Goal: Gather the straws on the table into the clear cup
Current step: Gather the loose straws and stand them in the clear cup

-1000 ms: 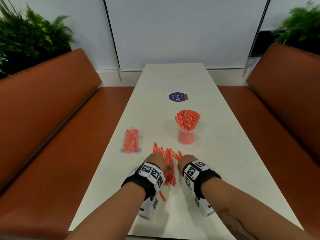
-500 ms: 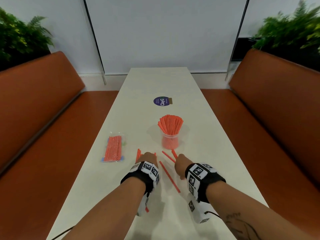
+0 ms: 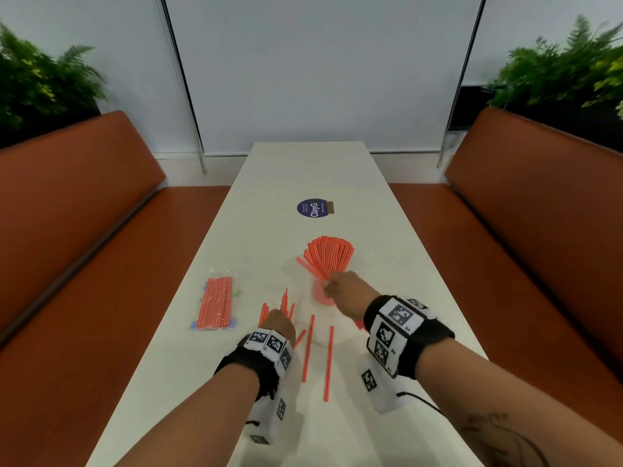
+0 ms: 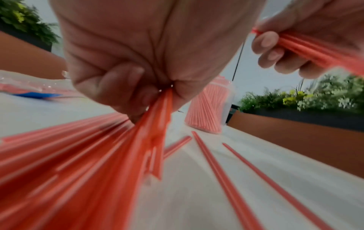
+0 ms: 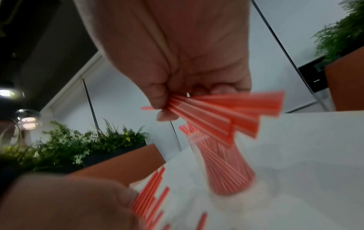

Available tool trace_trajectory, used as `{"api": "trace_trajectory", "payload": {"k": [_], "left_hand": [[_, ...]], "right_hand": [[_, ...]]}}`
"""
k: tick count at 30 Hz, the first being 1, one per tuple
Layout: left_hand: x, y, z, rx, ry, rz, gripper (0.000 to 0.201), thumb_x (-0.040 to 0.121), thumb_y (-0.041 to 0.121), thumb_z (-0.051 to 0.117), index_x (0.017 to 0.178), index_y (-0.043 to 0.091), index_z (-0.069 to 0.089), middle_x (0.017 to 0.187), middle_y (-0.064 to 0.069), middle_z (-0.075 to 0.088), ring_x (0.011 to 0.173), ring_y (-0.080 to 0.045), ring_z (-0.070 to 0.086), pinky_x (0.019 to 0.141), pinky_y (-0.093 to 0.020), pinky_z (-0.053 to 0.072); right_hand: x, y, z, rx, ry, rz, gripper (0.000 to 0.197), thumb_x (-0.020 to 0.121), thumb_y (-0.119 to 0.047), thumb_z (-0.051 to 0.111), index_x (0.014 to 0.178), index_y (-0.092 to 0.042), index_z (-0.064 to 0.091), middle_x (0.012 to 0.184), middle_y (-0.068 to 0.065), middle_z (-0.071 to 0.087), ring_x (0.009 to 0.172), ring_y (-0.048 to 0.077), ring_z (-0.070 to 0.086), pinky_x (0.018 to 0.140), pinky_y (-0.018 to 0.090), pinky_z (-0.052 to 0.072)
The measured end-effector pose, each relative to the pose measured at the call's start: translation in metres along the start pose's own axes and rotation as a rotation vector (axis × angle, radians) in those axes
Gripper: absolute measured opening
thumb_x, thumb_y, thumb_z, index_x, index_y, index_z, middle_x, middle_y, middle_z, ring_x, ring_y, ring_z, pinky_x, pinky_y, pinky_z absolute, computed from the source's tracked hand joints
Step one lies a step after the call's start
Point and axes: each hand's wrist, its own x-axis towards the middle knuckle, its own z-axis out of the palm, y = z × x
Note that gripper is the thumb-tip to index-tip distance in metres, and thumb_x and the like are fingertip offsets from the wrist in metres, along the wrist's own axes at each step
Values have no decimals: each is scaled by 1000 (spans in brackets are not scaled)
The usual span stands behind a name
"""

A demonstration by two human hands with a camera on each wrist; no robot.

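On table [image 3: 387,264]: clear cup [image 3: 322,294] packed with orange straws [image 3: 328,254].

Soft, even indoor light fills the head view, bright on the pale desk [image 3: 387,251] and the white wall behind its far edge. Shadows are faint: a weak grey smudge lies under each wrist near the near edge. No glare shows on the desk. Straight lines bow outward toward the picture's corners, and the plants [image 3: 559,72] at the far corners smear.

The left wrist view is sharp on the left hand [image 4: 141,51] but the straws [image 4: 84,168] below streak with motion blur. The right wrist view is blurred nearly throughout; a ceiling lamp [image 5: 8,93] glows at its left edge against a dim ceiling, and the clear cup [image 5: 226,165] is smeared.
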Motion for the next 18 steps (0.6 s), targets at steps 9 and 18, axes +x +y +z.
{"api": "trace_trajectory", "payload": {"k": [9, 18], "left_hand": [[-5, 3, -25, -363, 158, 123, 29, 98, 7, 35, 124, 4, 47, 118, -4, 56, 96, -14, 55, 89, -22, 41], [4, 10, -35, -633, 252, 334, 25, 100, 18, 32, 118, 6, 45, 99, -4, 52, 88, -20, 51, 78, -27, 38]], "right_hand": [[38, -15, -50, 210, 517, -224, 34, 97, -24, 46, 101, 7, 56, 86, 13, 52, 76, 23, 53, 77, 41, 51], [70, 10, -17, -126, 259, 11, 15, 85, -12, 60, 72, -4, 55, 74, 8, 53, 76, 23, 51, 61, 27, 40]]}}
